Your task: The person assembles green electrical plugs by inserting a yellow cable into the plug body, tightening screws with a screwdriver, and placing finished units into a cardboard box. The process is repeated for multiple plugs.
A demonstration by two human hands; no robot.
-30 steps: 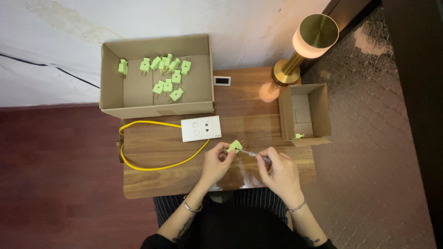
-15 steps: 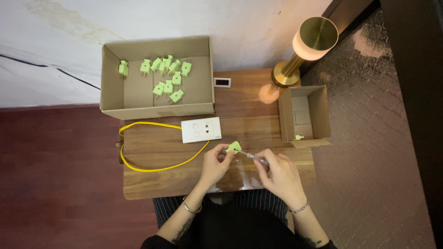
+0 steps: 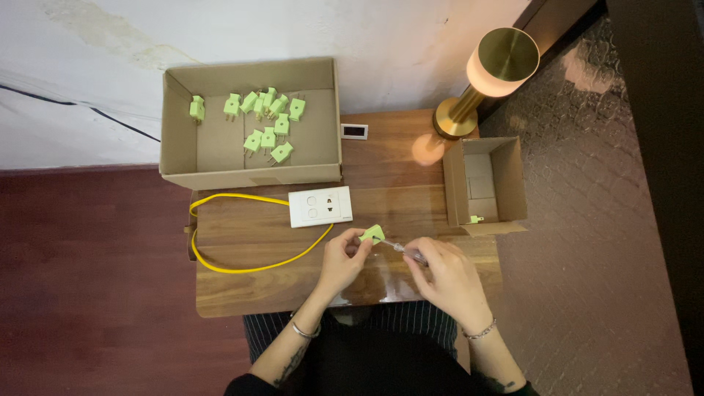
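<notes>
Both hands work above the wooden surface (image 3: 242, 293): left hand (image 3: 343, 258) pinches a small light-green plastic plug (image 3: 372, 235); right hand (image 3: 444, 275) grips a thin screwdriver (image 3: 400, 249). Light, rigid, probably slippery; best held by its flat sides.

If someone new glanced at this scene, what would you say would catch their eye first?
Probably the pale green plastic plug pinched in the left hand at the near middle of the wooden table, with the right hand bringing a slim screwdriver to it. Next, the large open cardboard box at far left holding many similar green plugs, and the glowing brass lamp at far right.
</notes>
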